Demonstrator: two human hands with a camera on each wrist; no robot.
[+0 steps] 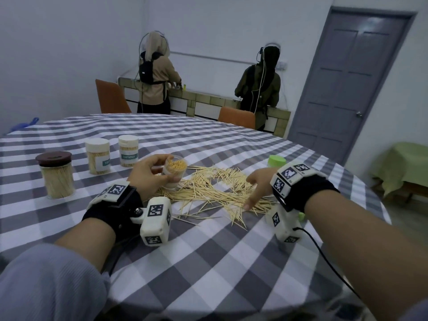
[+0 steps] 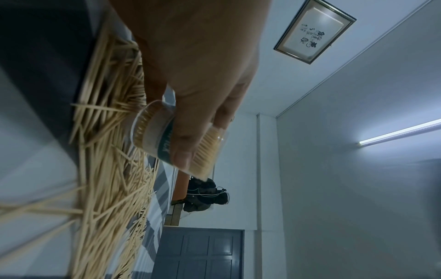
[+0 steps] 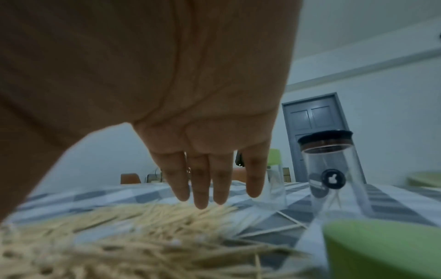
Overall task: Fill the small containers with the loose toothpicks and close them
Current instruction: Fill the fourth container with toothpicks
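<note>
My left hand (image 1: 152, 174) grips a small clear container (image 1: 174, 173) packed with toothpicks, uncapped and tilted, just above the left end of the loose toothpick pile (image 1: 215, 191). In the left wrist view the thumb and fingers wrap round that container (image 2: 167, 139) with the pile (image 2: 112, 151) beneath it. My right hand (image 1: 258, 188) hovers over the pile's right side with straight, spread fingers pointing down; nothing is in it. The right wrist view has those fingers (image 3: 203, 181) just above the toothpicks (image 3: 143, 236).
Three closed, filled containers stand at the left: one with a brown lid (image 1: 56, 174) and two white-capped ones (image 1: 98, 156) (image 1: 128, 150). A green-lidded container (image 1: 276, 161) stands behind my right hand, and a dark-lidded clear jar (image 3: 331, 166) is near it. Two people stand at a far counter.
</note>
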